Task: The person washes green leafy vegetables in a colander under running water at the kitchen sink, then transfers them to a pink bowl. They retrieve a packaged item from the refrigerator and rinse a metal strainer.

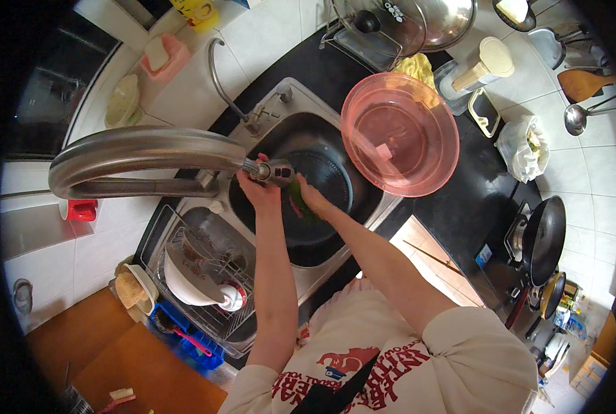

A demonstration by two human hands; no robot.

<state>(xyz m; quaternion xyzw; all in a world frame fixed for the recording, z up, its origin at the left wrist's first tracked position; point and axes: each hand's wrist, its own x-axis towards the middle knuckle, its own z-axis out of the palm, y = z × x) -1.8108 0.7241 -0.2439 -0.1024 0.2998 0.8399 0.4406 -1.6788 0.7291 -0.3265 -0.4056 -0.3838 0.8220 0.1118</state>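
Note:
Over the steel sink [371,204], my left hand [261,191] is at the spray head [278,172] of the tall curved faucet [147,142]; part of that hand is behind the spray head. My right hand [312,199] holds leafy greens [298,203] with some pinkish-red parts, just under and to the right of the spray head. Below both hands a dark round basin or colander [334,178] sits in the sink. Whether water is running cannot be told.
A pink translucent plastic basin [442,165] rests on the black counter right of the sink. Left of my left forearm, a dish rack [220,321] holds a white bowl [181,282]. A small curved tap [215,72] rises behind the sink. A black wok [545,240] stands on the stove at right.

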